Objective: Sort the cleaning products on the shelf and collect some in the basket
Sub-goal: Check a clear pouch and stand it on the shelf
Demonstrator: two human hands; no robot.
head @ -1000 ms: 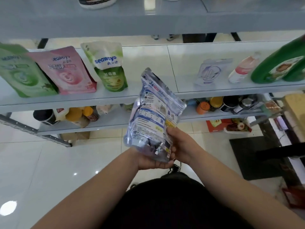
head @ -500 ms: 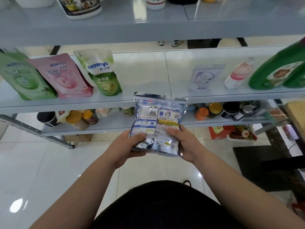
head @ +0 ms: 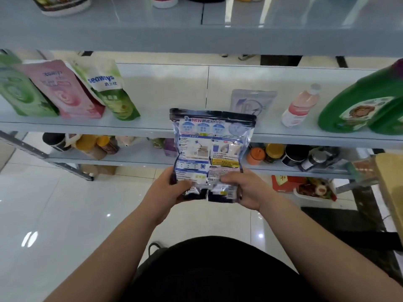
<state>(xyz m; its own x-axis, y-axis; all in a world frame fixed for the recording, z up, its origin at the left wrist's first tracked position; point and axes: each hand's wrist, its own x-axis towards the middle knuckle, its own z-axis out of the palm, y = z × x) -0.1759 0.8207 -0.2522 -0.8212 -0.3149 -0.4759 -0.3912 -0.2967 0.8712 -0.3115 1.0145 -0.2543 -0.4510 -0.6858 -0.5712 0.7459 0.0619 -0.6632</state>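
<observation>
Head view
Pouch: blue-and-white printed pouch [head: 210, 149], upright, in front of the middle shelf [head: 152, 127].
Left hand [head: 168, 190]: thumb pinching the pouch's lower left corner.
Right hand [head: 246, 190]: thumb and curled fingers gripping its lower right corner.

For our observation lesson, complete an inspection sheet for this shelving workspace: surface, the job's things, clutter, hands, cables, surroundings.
Surface: middle shelf, pale grey, glossy.
Job's things: silver-blue pouch held upright before the shelf; green pouch, pink pouch and green-white pouch stand left; pale pouch, pink bottle and green jug right; basket not seen.
Clutter: jars and cans crowd the lower shelf.
Hands: left hand and right hand grip the silver-blue pouch's bottom corners.
Cables: nothing seen.
Surroundings: glossy white floor tiles; dark mat at right.
</observation>
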